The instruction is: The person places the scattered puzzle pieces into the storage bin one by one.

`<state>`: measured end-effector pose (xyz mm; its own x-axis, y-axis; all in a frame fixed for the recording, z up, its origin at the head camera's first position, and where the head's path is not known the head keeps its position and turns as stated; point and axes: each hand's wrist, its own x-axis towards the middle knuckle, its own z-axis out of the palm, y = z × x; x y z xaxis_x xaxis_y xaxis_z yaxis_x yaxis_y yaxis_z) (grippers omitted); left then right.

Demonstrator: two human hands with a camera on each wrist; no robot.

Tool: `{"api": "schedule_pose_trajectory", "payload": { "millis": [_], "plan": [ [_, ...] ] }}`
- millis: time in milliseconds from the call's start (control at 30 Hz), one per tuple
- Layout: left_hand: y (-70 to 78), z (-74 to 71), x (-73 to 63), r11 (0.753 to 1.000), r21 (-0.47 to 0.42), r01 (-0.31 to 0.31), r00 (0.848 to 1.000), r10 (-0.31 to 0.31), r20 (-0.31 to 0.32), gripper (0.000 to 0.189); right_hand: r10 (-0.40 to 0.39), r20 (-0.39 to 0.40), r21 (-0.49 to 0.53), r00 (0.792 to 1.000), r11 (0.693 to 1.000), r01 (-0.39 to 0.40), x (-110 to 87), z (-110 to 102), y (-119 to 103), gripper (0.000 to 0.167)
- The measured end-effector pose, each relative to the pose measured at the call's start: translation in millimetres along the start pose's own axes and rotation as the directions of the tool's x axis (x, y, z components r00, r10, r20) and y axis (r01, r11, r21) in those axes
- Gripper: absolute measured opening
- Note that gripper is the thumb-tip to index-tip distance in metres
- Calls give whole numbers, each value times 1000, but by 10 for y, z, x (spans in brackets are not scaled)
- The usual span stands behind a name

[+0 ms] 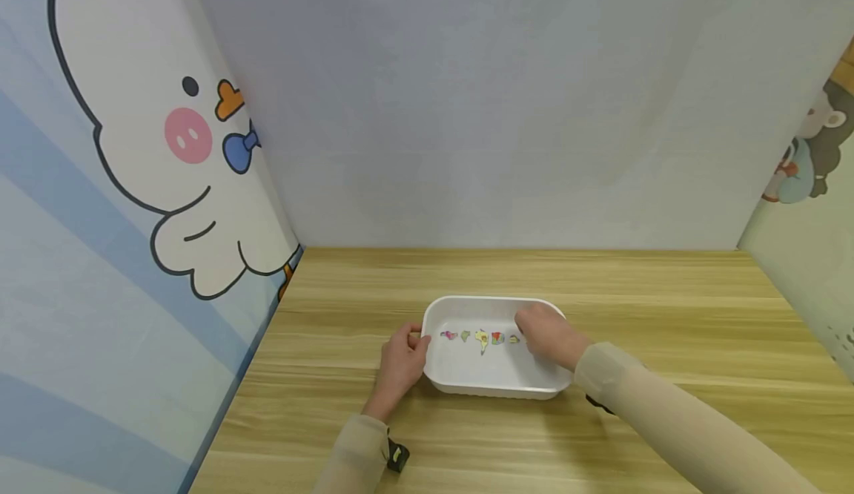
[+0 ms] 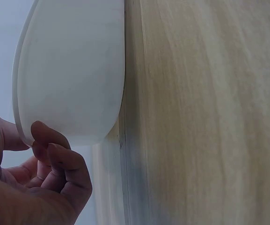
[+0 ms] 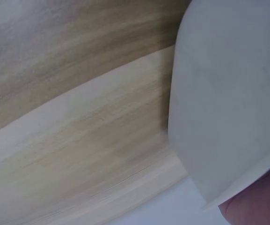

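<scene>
A white, rounded rectangular plastic tray [image 1: 497, 386] sits on the wooden table. Across its floor runs a row of several small, colourful cartoon-like pieces, among them a pink one [image 1: 449, 335], a yellow one [image 1: 482, 340] and a red and green one [image 1: 497, 338]. My left hand [image 1: 405, 357] pinches the tray's left end, thumb at the rim and fingers against the outer wall [image 2: 74, 70]. Over the right part of the tray, my right hand [image 1: 548, 333] is curled, its fingertips hidden inside; I cannot tell what they hold. The right wrist view catches only a bit of finger [image 3: 256, 204] beyond the tray's wall.
The wooden table [image 1: 360, 279] reaches back to a plain grey-white wall [image 1: 500, 108]. On the left stands a wall with a large white cartoon bird [image 1: 143, 108]. A pale wall with a cartoon figure [image 1: 800, 160] borders the right side.
</scene>
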<state>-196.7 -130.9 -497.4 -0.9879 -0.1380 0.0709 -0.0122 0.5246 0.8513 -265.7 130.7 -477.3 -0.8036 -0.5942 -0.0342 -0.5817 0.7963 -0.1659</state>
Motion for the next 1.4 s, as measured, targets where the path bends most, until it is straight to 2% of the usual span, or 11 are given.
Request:
{"api": "schedule_pose_trajectory", "payload": {
  "millis": [233,367,467,633,833,1133,1400],
  "plan": [
    [32,32,-24,1000,-8,-29,1000,29,-3,20,7,-9,-23,1000,1000,-7,-79,1,16,18],
    [22,44,-25,998,-4,-55,998,55,-17,19,67,21,12,998,998,-67,-111,-107,-15,11],
    [6,46,-22,999,-3,-46,999,45,-26,19,108,27,42,994,993,-109,-129,-239,-25,9],
    [-9,39,-24,1000,6,-16,999,16,-34,19,101,-5,35,995,994,-101,-174,-451,23,11],
    [-5,36,-15,1000,18,-19,999,20,-50,19,91,-19,71,996,993,-89,-249,-620,79,13],
    [-8,40,-19,999,17,-29,998,30,-52,18,107,-26,136,994,985,-102,-358,-707,146,17],
    [-6,38,-13,1000,17,-20,999,21,-47,20,94,-98,164,991,983,-77,-496,-713,267,18]
  ]
}}
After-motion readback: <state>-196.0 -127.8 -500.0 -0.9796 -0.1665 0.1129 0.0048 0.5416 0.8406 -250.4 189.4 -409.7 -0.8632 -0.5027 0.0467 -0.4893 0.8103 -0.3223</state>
